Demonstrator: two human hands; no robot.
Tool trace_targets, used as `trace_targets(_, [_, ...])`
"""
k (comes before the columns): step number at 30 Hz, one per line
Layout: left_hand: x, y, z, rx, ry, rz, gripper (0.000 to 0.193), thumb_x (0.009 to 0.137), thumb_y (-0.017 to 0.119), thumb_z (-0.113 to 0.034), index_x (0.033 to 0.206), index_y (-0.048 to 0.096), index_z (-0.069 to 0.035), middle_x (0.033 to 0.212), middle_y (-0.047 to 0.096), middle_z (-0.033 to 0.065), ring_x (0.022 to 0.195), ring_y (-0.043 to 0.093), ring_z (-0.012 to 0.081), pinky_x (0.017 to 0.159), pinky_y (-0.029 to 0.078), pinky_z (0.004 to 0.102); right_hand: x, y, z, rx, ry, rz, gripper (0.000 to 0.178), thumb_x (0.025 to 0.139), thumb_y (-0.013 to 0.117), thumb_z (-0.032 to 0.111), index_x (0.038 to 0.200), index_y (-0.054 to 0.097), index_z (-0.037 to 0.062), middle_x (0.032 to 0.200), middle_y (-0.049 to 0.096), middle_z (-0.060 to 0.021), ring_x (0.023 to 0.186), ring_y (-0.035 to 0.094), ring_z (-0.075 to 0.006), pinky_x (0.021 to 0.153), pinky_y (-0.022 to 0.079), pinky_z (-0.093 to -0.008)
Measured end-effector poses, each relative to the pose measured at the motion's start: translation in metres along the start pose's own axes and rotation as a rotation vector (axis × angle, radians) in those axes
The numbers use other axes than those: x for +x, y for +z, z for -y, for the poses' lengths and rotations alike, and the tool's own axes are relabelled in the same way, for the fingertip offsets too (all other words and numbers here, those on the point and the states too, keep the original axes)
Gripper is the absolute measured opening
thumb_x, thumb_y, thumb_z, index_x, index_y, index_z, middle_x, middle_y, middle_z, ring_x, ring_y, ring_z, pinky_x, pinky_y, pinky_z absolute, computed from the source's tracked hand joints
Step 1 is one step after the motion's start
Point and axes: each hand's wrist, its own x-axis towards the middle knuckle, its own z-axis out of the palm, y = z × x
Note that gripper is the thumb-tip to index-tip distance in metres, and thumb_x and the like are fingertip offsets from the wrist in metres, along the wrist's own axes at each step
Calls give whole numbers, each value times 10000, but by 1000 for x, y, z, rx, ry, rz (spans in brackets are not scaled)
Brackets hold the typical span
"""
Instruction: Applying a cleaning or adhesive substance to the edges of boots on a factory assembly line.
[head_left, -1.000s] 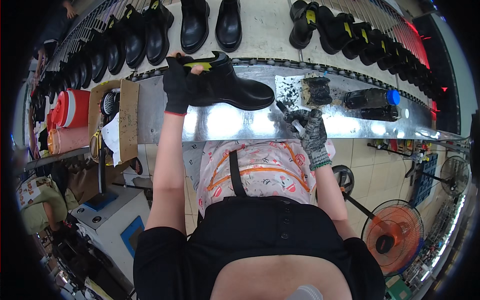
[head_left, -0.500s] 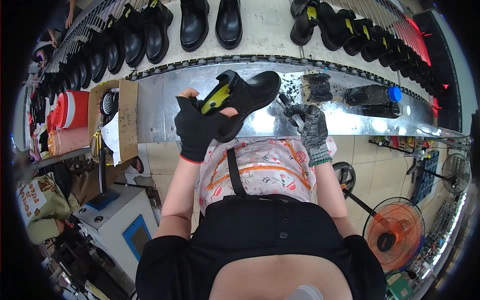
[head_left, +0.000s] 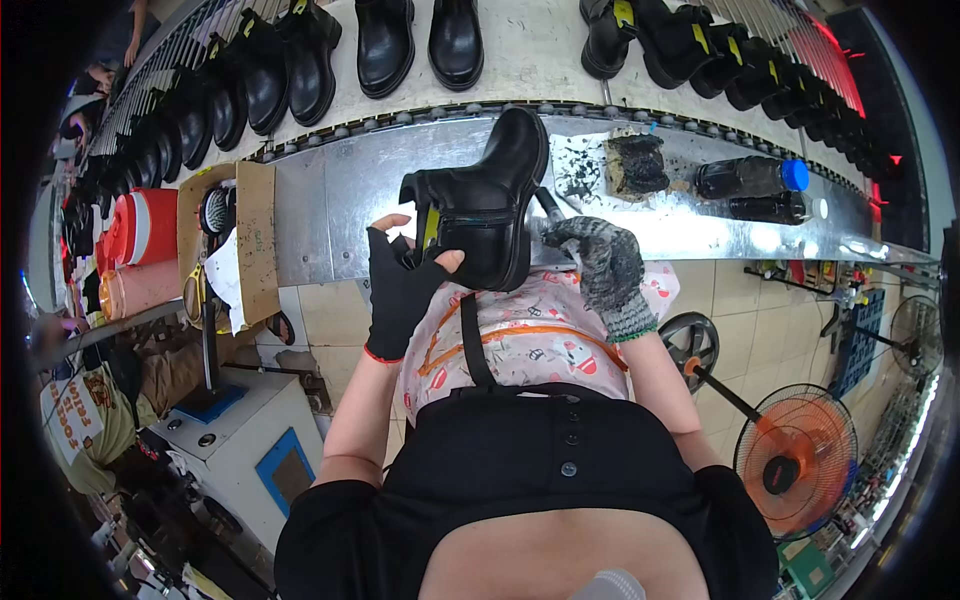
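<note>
A black leather ankle boot (head_left: 486,226) with a yellow lining is held on its side over the metal ledge, toe pointing away from me and sole to the right. Closed on its upper by the ankle opening is my left hand (head_left: 405,295), in a black fingerless glove, with the thumb on the leather. My right hand (head_left: 600,262), in a grey knit glove, grips a slim pen-like tool (head_left: 548,205) with a dark tip. That tip is right beside the boot's sole edge; whether it touches is unclear. The fingers hide most of the tool.
Beyond the metal ledge (head_left: 330,215), rows of black boots (head_left: 385,50) stand on a conveyor. A black-stained sponge-like block (head_left: 635,165) and dark bottles (head_left: 745,180) lie at right. To the left is a cardboard box (head_left: 257,240) with scissors and a brush. An orange fan (head_left: 795,460) stands lower right.
The boot has turned in my left hand, its toe swinging from right to away from me. My right hand has come slightly left and nearer, bringing the tool to the sole edge.
</note>
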Motion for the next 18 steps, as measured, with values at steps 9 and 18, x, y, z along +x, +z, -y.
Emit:
trace_targets(9, [-10, -2, 13, -228, -382, 244, 605, 686, 713, 4, 1206, 404, -20, 899, 578, 103, 728, 611, 147, 596, 553, 273, -6, -10, 2, -78, -30, 122, 154, 773, 608, 49, 907, 685, 42, 830, 689, -97, 741, 654, -215, 698, 507, -311])
trace_targets(18, [-13, 18, 10, -190, -350, 270, 684, 688, 700, -32, 1270, 343, 10, 964, 582, 125, 772, 635, 203, 677, 575, 322, -6, -50, 28, -408, -203, 278, 189, 856, 525, 161, 854, 686, 63, 789, 668, -133, 714, 617, -292, 760, 473, -383])
